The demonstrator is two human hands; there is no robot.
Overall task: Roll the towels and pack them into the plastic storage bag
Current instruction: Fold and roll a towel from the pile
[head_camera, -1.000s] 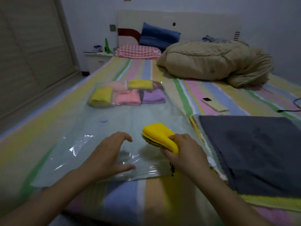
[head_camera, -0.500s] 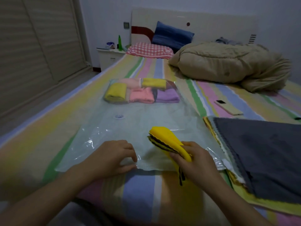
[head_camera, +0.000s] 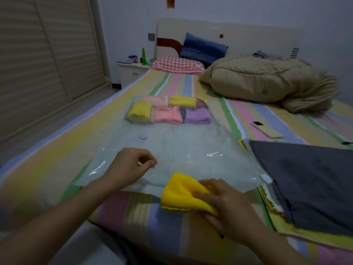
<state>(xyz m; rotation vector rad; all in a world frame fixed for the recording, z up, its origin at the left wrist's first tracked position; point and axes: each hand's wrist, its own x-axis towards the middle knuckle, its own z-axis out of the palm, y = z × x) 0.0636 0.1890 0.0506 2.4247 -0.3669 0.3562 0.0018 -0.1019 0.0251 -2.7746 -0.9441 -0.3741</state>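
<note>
Two bare hands reach out over a bed covered by a striped sheet (head_camera: 152, 217), seen from the head camera looking forward and down. The right hand (head_camera: 225, 205) grips a folded bright yellow towel (head_camera: 179, 192), fingers (head_camera: 208, 184) curled over its top and thumb beneath, at the near edge of a clear plastic storage bag (head_camera: 191, 150) lying flat on the sheet. The towel overlaps that near edge. The left hand (head_camera: 131, 165) sits on the bag just to the left, fingers curled with thumb meeting fingertips; whether they pinch the film cannot be told. At the bag's far end lie rolled towels: a yellow roll (head_camera: 139, 110), a pink roll (head_camera: 168, 115) and a purple roll (head_camera: 197, 115) side by side, with a second yellow roll (head_camera: 181, 101) behind them. A round white valve (head_camera: 142, 138) shows on the bag. To the right, touching the bag's edge, lies a stack of flat towels topped by a dark grey towel (head_camera: 305, 178). Beyond are a phone (head_camera: 266, 129) and a bunched beige duvet (head_camera: 267, 81).
</note>
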